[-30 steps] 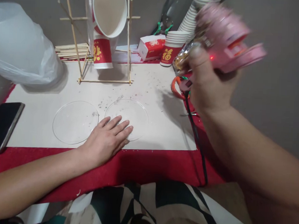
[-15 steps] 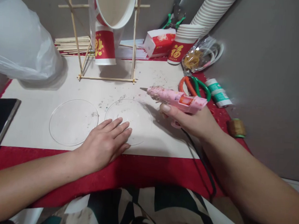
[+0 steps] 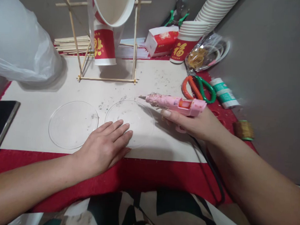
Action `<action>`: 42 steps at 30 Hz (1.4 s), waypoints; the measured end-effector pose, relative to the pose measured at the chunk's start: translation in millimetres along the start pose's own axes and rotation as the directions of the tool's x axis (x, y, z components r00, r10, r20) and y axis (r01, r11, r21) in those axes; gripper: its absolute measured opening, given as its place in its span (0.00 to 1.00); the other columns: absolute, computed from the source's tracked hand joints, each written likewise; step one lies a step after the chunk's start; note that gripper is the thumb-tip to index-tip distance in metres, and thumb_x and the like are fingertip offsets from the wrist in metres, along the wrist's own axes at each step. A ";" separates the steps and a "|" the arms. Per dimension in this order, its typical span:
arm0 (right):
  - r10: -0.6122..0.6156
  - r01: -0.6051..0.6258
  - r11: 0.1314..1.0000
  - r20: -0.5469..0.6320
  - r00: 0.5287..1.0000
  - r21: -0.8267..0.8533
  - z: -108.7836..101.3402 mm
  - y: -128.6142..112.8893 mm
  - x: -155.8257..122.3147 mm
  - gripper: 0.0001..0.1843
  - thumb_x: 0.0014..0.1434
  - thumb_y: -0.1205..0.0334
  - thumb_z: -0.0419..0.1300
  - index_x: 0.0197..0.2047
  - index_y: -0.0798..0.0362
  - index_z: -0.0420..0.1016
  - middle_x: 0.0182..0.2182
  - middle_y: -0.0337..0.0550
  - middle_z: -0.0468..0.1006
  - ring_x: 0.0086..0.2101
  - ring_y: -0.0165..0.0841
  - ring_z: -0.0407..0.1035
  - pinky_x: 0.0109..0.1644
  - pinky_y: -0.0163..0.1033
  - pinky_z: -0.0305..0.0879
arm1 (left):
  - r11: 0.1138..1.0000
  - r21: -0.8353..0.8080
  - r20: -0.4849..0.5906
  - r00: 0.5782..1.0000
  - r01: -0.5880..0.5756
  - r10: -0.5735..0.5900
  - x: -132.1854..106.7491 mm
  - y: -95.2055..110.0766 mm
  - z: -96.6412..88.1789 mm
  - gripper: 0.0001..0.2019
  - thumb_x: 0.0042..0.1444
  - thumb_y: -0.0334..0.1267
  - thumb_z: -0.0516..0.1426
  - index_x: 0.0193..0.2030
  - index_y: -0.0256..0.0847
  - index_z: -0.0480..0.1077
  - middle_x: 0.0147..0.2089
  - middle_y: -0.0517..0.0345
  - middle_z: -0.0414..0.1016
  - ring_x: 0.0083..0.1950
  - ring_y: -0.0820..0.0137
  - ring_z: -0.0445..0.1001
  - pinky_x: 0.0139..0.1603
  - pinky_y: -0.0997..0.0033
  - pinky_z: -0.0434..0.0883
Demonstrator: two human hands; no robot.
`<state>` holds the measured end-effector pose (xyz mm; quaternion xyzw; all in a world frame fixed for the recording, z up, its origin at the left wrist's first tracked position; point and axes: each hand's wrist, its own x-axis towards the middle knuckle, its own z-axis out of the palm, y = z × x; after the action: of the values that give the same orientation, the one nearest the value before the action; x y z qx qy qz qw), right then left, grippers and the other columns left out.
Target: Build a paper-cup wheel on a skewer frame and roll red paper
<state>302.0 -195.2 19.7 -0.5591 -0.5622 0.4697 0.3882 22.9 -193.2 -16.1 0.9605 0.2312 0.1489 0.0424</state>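
Pink, glue-crusted and corded, a hot glue gun [image 3: 175, 104] is gripped in my right hand [image 3: 189, 123]. Its metal nozzle points left, above the far edge of a clear round disc [image 3: 139, 125]. My left hand [image 3: 108, 142] lies flat with fingers stretched out over that disc's left part, partly covering it. A second clear disc [image 3: 71, 125] lies on the white board to the left of my left hand. Behind the discs stands a wooden stick frame [image 3: 106, 79], with red and white paper cups [image 3: 105, 46] inside it.
On the right are scissors [image 3: 203, 90], a white and teal roll [image 3: 224, 93] and a thread spool [image 3: 244, 130]. Stacked paper cups [image 3: 185, 47], a tissue pack [image 3: 161, 41] and sticks [image 3: 71, 45] line the back. A plastic bag [image 3: 25, 42] and a phone [image 3: 0, 126] are at left.
The glue gun has dropped slightly toward the right disc, its nozzle a little lower. My left hand stays on the disc. The whole view has shifted a little.
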 end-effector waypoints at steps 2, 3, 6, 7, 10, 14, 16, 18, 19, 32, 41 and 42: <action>0.028 -0.028 0.999 0.004 1.000 0.029 0.3 1.0 0.9 0.22 0.57 0.58 0.68 0.55 0.48 0.85 0.24 0.41 0.78 0.20 0.26 0.58 0.18 0.31 0.46 | 1.000 -0.005 0.007 1.000 0.001 -0.001 -0.6 0.0 -0.5 0.18 0.70 0.40 0.55 0.60 0.31 0.73 0.64 0.40 0.75 0.66 0.48 0.73 0.61 0.46 0.76; 0.035 -0.035 0.999 0.003 0.999 0.033 0.5 1.4 1.4 0.22 0.57 0.58 0.68 0.56 0.49 0.84 0.21 0.39 0.74 0.20 0.26 0.58 0.18 0.31 0.46 | 1.000 -0.007 0.013 1.000 0.003 -0.002 -0.9 0.0 -0.7 0.19 0.69 0.40 0.55 0.61 0.31 0.73 0.65 0.40 0.75 0.66 0.48 0.73 0.61 0.46 0.76; 0.032 -0.032 0.999 -0.009 0.999 0.013 0.9 2.3 2.5 0.22 0.58 0.56 0.67 0.56 0.49 0.84 0.18 0.36 0.69 0.20 0.26 0.56 0.18 0.31 0.48 | 1.000 -0.018 0.022 1.000 0.006 -0.006 -1.1 0.2 -1.3 0.19 0.69 0.40 0.55 0.61 0.31 0.72 0.65 0.39 0.74 0.67 0.47 0.73 0.61 0.45 0.76; 0.036 -0.036 0.999 -0.008 0.999 0.003 0.9 2.5 2.6 0.23 0.58 0.54 0.67 0.56 0.48 0.84 0.18 0.35 0.69 0.20 0.26 0.56 0.18 0.31 0.48 | 1.000 -0.021 0.024 1.000 0.008 -0.008 -1.1 0.3 -1.4 0.19 0.69 0.40 0.55 0.61 0.31 0.72 0.65 0.39 0.74 0.67 0.47 0.72 0.61 0.45 0.76; 0.054 -0.054 0.998 0.000 0.999 -0.011 0.3 3.9 2.1 0.23 0.59 0.52 0.67 0.57 0.45 0.83 0.20 0.36 0.72 0.20 0.26 0.56 0.18 0.30 0.47 | 1.000 -0.029 0.024 1.000 0.010 -0.009 -0.5 0.5 -1.5 0.19 0.69 0.41 0.55 0.61 0.31 0.72 0.64 0.38 0.75 0.67 0.46 0.72 0.62 0.44 0.75; 0.034 -0.034 0.999 0.023 0.999 0.002 -1.9 7.8 1.9 0.22 0.60 0.56 0.66 0.58 0.48 0.83 0.21 0.39 0.73 0.20 0.27 0.57 0.18 0.32 0.46 | 0.999 -0.032 0.010 1.000 0.001 0.000 0.5 0.4 -2.5 0.19 0.69 0.41 0.55 0.61 0.31 0.72 0.64 0.39 0.75 0.66 0.45 0.72 0.61 0.43 0.75; 0.033 -0.033 0.999 0.036 0.999 0.003 -3.2 9.9 2.6 0.22 0.60 0.57 0.66 0.58 0.48 0.83 0.20 0.39 0.72 0.20 0.26 0.56 0.19 0.32 0.45 | 0.999 -0.033 -0.002 1.000 -0.004 0.004 0.7 0.0 -3.3 0.19 0.69 0.40 0.55 0.61 0.31 0.72 0.64 0.40 0.76 0.66 0.45 0.72 0.61 0.43 0.75; 0.030 -0.029 1.000 0.048 0.998 -0.012 -4.4 11.5 3.5 0.22 0.60 0.56 0.67 0.58 0.48 0.83 0.20 0.38 0.70 0.20 0.26 0.56 0.19 0.32 0.45 | 0.999 -0.037 -0.013 1.000 -0.010 0.009 0.7 -0.5 -3.7 0.19 0.68 0.39 0.56 0.61 0.30 0.72 0.63 0.39 0.76 0.66 0.45 0.72 0.61 0.44 0.75; 0.023 -0.021 0.999 0.057 0.998 -0.029 -5.0 12.0 4.0 0.23 0.60 0.56 0.66 0.58 0.48 0.83 0.19 0.37 0.69 0.20 0.26 0.55 0.19 0.32 0.45 | 0.999 -0.040 -0.018 1.000 -0.013 0.013 0.7 -0.8 -3.6 0.19 0.68 0.39 0.57 0.61 0.30 0.72 0.63 0.39 0.76 0.66 0.45 0.72 0.61 0.44 0.75; -0.032 0.045 0.993 0.123 0.992 -0.108 -9.6 9.4 6.3 0.25 0.59 0.56 0.63 0.59 0.50 0.82 0.18 0.34 0.68 0.18 0.24 0.54 0.19 0.30 0.48 | 0.997 -0.064 -0.071 0.997 -0.033 0.028 0.8 -1.2 -0.9 0.18 0.67 0.38 0.58 0.59 0.29 0.72 0.60 0.38 0.77 0.59 0.48 0.76 0.56 0.45 0.78; -0.017 0.021 0.998 0.075 0.997 -0.058 -10.0 7.1 8.1 0.22 0.56 0.60 0.67 0.55 0.48 0.85 0.44 0.47 0.85 0.20 0.20 0.61 0.16 0.28 0.47 | 0.994 -0.085 -0.114 0.992 -0.062 0.052 -0.4 -0.7 -1.2 0.17 0.66 0.37 0.59 0.58 0.29 0.72 0.58 0.38 0.79 0.57 0.49 0.77 0.54 0.47 0.79; -0.021 0.025 0.998 0.075 0.997 -0.053 -10.1 6.4 8.3 0.22 0.56 0.59 0.67 0.55 0.49 0.85 0.40 0.46 0.85 0.20 0.21 0.61 0.16 0.27 0.48 | 0.994 -0.090 -0.120 0.991 -0.065 0.054 -0.5 -0.7 -1.5 0.17 0.66 0.37 0.59 0.58 0.29 0.72 0.58 0.39 0.79 0.57 0.50 0.77 0.54 0.47 0.79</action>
<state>312.8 -186.4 15.4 -0.5450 -0.5951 0.4705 0.3571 21.8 -192.8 -14.9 0.9535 0.1973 0.2172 0.0692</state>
